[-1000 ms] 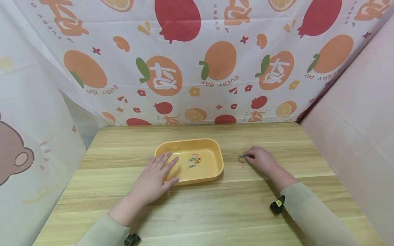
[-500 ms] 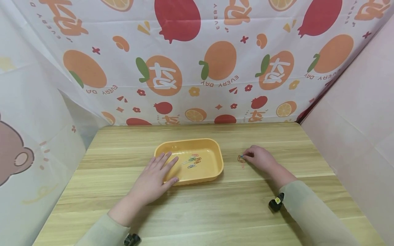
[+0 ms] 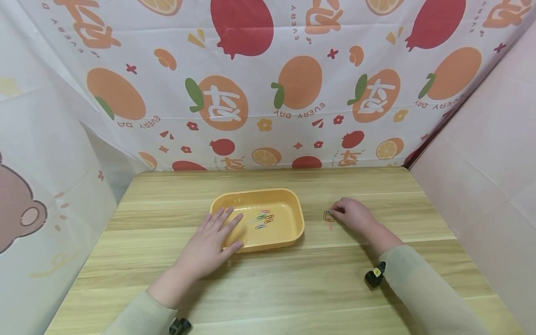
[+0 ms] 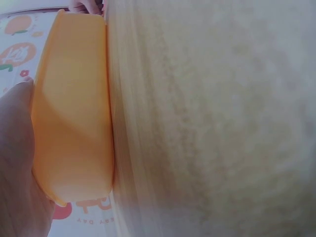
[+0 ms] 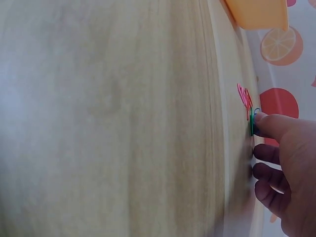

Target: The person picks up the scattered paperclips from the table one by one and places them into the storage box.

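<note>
- The left hand (image 3: 208, 246) was laid flat, fingers spread and straight, on the near-left rim of the yellow tray (image 3: 293, 232), which stood near the middle of the tabletop (image 3: 293, 288).
- The right hand (image 3: 355, 217) was seen right of the tray, toward the right edge of the tabletop, with its fingertip pressed onto a small green-blue paperclip (image 5: 253, 122); the other fingers were curled under. Whether the thumb also pinched the clip could not be told.
- A red paperclip (image 5: 244, 97) and an orange one lay just beside it, touching or overlapping; which could not be told.
- Several more coloured clips (image 3: 262, 219) were already gathered on the floor of the tray.
- As a judgement, the step would be done well if the single clip were slid clear of its neighbours first, then tipped up on one edge and nipped between thumb and forefinger, since thin wire lies too flat for a straight lift.
- The tray would best be kept steadied by the flat left hand.
- The clips looked like thin bent wire with a glossy coloured coating.
- The tray appeared to be smooth moulded plastic, rectangular with rounded corners and sloped walls.
- The tabletop showed a pale, matt wood grain.
</note>
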### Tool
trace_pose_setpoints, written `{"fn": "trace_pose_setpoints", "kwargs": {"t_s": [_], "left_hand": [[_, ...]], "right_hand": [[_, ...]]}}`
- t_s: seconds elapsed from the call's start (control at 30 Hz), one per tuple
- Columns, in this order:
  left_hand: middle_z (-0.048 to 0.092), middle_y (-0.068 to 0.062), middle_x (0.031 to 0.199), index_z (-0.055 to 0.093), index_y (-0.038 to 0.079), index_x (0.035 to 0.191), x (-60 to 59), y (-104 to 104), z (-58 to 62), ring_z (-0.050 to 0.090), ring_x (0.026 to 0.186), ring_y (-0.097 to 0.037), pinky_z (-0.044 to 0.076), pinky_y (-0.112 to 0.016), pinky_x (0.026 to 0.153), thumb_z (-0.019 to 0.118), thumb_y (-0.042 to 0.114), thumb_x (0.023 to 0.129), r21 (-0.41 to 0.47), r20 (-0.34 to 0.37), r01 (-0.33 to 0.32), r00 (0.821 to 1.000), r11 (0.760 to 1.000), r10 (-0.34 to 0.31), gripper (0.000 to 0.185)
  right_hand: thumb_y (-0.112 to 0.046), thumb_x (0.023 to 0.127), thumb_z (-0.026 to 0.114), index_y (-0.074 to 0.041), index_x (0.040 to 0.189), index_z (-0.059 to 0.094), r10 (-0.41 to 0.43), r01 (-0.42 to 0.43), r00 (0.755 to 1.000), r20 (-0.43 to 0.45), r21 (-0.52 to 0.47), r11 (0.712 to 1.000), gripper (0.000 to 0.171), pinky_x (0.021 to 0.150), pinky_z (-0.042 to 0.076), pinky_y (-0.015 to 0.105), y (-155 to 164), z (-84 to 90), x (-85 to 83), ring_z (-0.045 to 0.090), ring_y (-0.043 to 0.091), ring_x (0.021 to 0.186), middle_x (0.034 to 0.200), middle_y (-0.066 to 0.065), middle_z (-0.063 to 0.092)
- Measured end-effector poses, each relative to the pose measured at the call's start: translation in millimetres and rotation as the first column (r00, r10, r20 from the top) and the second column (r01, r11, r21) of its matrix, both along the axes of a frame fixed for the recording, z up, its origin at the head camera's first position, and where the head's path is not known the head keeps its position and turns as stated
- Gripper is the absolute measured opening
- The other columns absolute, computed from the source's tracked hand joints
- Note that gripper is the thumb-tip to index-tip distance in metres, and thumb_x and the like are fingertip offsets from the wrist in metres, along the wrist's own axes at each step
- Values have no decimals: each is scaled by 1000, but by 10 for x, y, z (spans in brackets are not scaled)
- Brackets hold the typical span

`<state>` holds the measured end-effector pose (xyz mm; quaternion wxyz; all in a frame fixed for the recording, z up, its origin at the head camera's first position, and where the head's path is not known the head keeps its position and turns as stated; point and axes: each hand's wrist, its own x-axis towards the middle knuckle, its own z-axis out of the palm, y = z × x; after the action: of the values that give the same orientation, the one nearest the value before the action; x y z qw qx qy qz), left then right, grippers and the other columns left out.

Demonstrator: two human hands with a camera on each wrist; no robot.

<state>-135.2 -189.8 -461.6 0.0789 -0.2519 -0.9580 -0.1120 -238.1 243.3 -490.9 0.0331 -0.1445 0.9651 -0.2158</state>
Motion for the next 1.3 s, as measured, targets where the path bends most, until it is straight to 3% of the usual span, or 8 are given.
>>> {"fn": "trace_pose_setpoints", "kwargs": {"t_s": [0.27, 0.53, 0.93, 1.3], "left_hand": [[23, -8, 163, 29, 27, 158, 0, -3, -5, 17, 150, -32, 14, -55, 120, 40, 67, 97, -5, 4, -3, 1000, 1000, 3, 73], [24, -9, 163, 32, 25, 157, -11, -4, -20, 19, 149, -33, 16, -56, 120, 42, 65, 97, -1, -10, 3, 1000, 1000, -3, 72], [23, -8, 163, 29, 27, 158, -10, -2, -14, 18, 150, -32, 15, -56, 120, 41, 65, 98, -2, -3, 3, 1000, 1000, -3, 71], [23, -9, 163, 30, 25, 157, -11, 0, -6, 19, 149, -34, 14, -55, 121, 41, 65, 98, 0, 2, 1, 1000, 1000, -1, 72]], "right_hand": [[-27, 96, 68, -18, 97, 76, 9, -8, 999, -36, 10, 1000, 12, 69, 49, 34, 10, -39, -15, 54, 11, 72, 81, -7, 60], [-24, 95, 68, -16, 100, 76, -20, 20, 999, -30, -13, 1000, 12, 74, 52, 36, 27, -53, -22, 59, 12, 78, 86, -6, 63], [-26, 95, 69, -16, 104, 78, -77, 76, 997, 0, -143, 987, 16, 86, 53, 46, 84, -80, 1, 64, 22, 94, 97, -1, 68], [-32, 94, 70, -17, 106, 78, -140, 145, 989, 41, -229, 963, 21, 90, 52, 48, 149, -62, 5, 64, 26, 100, 105, 3, 71]]}}
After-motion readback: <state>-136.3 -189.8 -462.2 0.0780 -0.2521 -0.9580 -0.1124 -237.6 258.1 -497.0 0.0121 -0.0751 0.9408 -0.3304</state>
